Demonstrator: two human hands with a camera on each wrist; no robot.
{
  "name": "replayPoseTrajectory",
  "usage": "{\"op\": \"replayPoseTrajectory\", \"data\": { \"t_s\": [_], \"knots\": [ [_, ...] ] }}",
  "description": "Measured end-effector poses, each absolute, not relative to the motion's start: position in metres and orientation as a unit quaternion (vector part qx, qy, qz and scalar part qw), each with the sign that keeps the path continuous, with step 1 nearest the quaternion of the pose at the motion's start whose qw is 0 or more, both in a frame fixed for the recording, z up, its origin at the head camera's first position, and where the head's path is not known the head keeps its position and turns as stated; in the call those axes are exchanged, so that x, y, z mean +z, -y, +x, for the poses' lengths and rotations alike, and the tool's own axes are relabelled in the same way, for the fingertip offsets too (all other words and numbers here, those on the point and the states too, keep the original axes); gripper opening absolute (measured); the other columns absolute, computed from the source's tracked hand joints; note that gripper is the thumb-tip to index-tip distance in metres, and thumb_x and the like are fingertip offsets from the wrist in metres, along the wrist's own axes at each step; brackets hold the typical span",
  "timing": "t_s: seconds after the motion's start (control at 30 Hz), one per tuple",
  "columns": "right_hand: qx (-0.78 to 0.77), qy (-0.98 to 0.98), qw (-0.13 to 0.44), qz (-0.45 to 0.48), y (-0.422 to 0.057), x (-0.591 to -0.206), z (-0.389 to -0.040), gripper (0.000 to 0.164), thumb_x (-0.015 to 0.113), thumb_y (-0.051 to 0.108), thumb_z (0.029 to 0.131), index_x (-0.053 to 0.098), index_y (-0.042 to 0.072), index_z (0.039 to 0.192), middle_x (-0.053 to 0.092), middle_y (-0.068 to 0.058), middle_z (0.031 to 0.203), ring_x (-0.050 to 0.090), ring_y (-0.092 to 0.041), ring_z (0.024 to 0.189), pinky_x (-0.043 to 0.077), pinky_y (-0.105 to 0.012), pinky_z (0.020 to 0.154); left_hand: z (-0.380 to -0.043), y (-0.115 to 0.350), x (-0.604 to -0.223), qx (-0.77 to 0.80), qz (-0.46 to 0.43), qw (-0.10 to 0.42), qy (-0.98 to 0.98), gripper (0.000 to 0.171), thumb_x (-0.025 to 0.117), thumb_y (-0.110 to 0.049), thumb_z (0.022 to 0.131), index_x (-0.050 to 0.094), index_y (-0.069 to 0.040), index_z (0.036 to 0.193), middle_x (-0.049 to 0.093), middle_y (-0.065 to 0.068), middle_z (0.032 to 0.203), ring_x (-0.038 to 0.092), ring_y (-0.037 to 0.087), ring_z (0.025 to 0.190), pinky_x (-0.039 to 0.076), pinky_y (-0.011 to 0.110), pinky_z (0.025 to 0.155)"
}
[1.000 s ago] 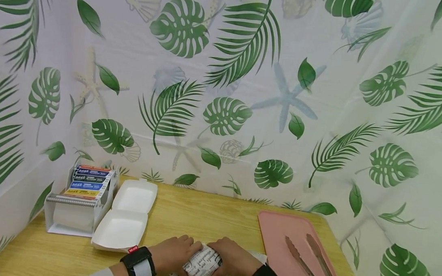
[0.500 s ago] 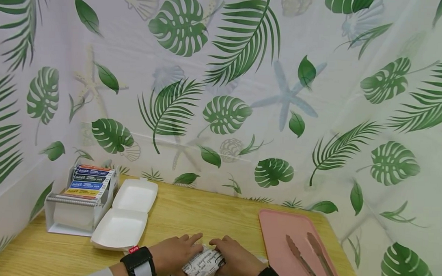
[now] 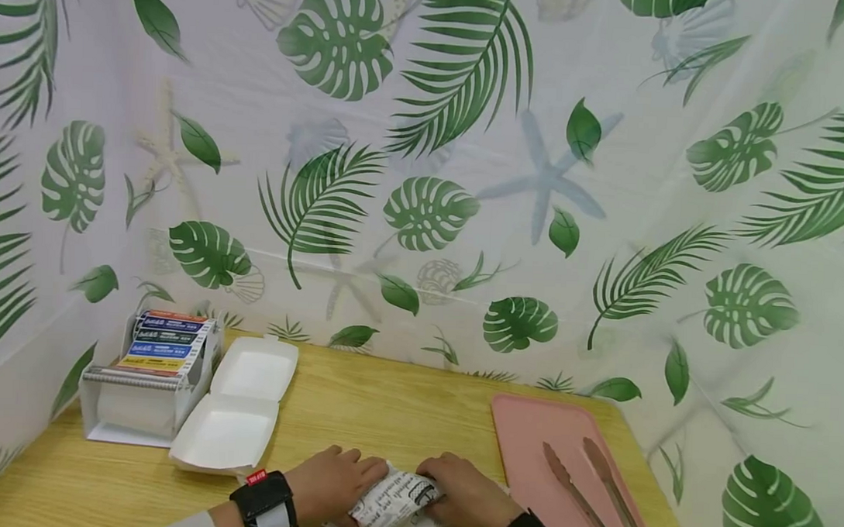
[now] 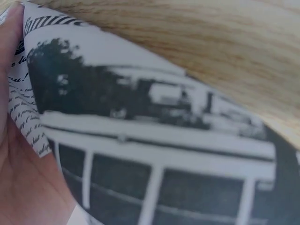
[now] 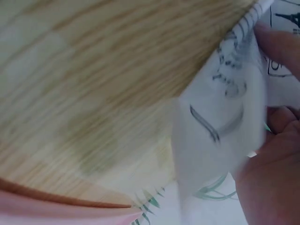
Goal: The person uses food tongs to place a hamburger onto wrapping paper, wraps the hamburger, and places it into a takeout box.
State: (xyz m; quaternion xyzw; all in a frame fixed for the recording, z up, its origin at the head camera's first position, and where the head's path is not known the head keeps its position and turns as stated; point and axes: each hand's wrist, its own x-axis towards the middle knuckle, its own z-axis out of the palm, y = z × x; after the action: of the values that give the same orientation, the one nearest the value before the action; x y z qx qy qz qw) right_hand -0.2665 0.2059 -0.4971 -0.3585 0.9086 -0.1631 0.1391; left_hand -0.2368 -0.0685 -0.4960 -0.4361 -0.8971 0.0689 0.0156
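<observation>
from my remote seat i see the left hand (image 3: 336, 485) holding one side of the printed paper (image 3: 393, 501), its fingers curled over the far edge with the thumb nearer the body; the right hand (image 3: 466, 494) pinches the opposite side, fingers bent onto the sheet, and the right wrist view shows me a blurred flap beside that thumb. the paper lies between the two hands at the near edge of my head view, low over the desk (image 3: 382, 402), creased and folded up, and i cannot tell what is inside it. my left wrist view is mostly filled by a dark printed picture on the sheet. well apart to the left i have a white dispenser (image 3: 138, 409) with coloured labels, and just beside it a white clamshell box (image 3: 231, 427) with its lid folded back. on the right a pink tray (image 3: 535, 430) carries a pair of tongs (image 3: 566, 478), arms spread. behind everything hangs a leaf-printed cloth (image 3: 428, 275)
</observation>
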Motion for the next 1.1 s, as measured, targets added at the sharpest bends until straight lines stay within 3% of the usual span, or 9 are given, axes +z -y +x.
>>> {"op": "replayPoseTrajectory", "data": {
  "t_s": [0.13,0.37,0.43,0.53,0.67,0.83,0.93,1.1],
  "knots": [
    [-0.151,-0.912,0.135,-0.357,-0.208,-0.498,-0.267,0.039,0.080,0.029,0.090,0.065,0.014,0.123,0.065,0.004,0.110,0.060,-0.009,0.098,0.052,-0.033,0.086,-0.237,0.069,-0.497,0.042,-0.450,0.000,0.892,0.096,0.065,-0.071,0.081,0.031,-0.029,0.160,0.049,-0.006,0.151,0.060,0.016,0.116,0.053,0.037,0.091],
    [-0.169,-0.926,0.221,-0.254,-0.243,-0.485,-0.271,0.047,0.080,0.039,0.087,0.065,0.009,0.121,0.063,-0.002,0.111,0.061,-0.019,0.097,0.052,-0.044,0.083,-0.237,0.068,-0.495,0.039,-0.452,-0.001,0.891,0.094,0.069,-0.071,0.079,0.034,-0.033,0.158,0.051,-0.004,0.150,0.060,0.018,0.118,0.051,0.040,0.098],
    [-0.193,-0.921,0.240,-0.237,-0.253,-0.479,-0.274,0.044,0.077,0.037,0.090,0.066,0.007,0.121,0.066,-0.004,0.111,0.063,-0.023,0.098,0.052,-0.046,0.083,-0.237,0.069,-0.493,0.035,-0.448,-0.006,0.894,0.094,0.070,-0.071,0.079,0.035,-0.032,0.157,0.051,-0.003,0.150,0.059,0.019,0.121,0.049,0.042,0.102],
    [-0.259,-0.907,0.256,-0.213,-0.264,-0.475,-0.278,0.028,0.070,0.030,0.097,0.069,0.007,0.113,0.067,-0.004,0.101,0.062,-0.024,0.085,0.050,-0.041,0.073,-0.236,0.070,-0.493,0.026,-0.450,-0.007,0.892,0.091,0.065,-0.072,0.083,0.035,-0.030,0.158,0.051,0.000,0.151,0.057,0.021,0.124,0.047,0.044,0.105],
    [-0.345,-0.891,0.251,-0.155,-0.266,-0.474,-0.279,0.020,0.060,0.024,0.103,0.070,0.007,0.104,0.063,-0.003,0.089,0.055,-0.018,0.075,0.045,-0.031,0.064,-0.236,0.070,-0.497,0.000,-0.452,-0.015,0.892,0.081,0.046,-0.074,0.093,0.033,-0.029,0.160,0.048,0.002,0.154,0.054,0.023,0.131,0.045,0.048,0.107],
    [-0.432,-0.868,0.238,-0.047,-0.246,-0.466,-0.276,0.029,0.053,0.024,0.107,0.066,-0.001,0.114,0.064,-0.009,0.098,0.064,-0.020,0.081,0.060,-0.035,0.064,-0.236,0.069,-0.503,-0.039,-0.444,-0.036,0.895,0.072,0.024,-0.070,0.101,0.031,-0.031,0.161,0.043,0.006,0.158,0.048,0.029,0.139,0.041,0.055,0.109],
    [-0.435,-0.872,0.220,-0.025,-0.229,-0.455,-0.274,0.030,0.051,0.021,0.107,0.066,-0.004,0.117,0.065,-0.012,0.096,0.065,-0.021,0.070,0.059,-0.035,0.059,-0.233,0.069,-0.504,-0.047,-0.436,-0.029,0.898,0.069,0.024,-0.067,0.102,0.032,-0.030,0.160,0.042,0.009,0.159,0.046,0.033,0.140,0.041,0.057,0.108],
    [-0.395,-0.902,0.171,-0.038,-0.201,-0.438,-0.267,0.025,0.055,0.018,0.103,0.069,-0.002,0.108,0.065,-0.010,0.089,0.063,-0.020,0.057,0.057,-0.033,0.051,-0.227,0.067,-0.500,-0.039,-0.422,-0.017,0.906,0.066,0.032,-0.065,0.103,0.035,-0.030,0.159,0.040,0.009,0.160,0.043,0.034,0.143,0.041,0.055,0.109]
  ]
}}
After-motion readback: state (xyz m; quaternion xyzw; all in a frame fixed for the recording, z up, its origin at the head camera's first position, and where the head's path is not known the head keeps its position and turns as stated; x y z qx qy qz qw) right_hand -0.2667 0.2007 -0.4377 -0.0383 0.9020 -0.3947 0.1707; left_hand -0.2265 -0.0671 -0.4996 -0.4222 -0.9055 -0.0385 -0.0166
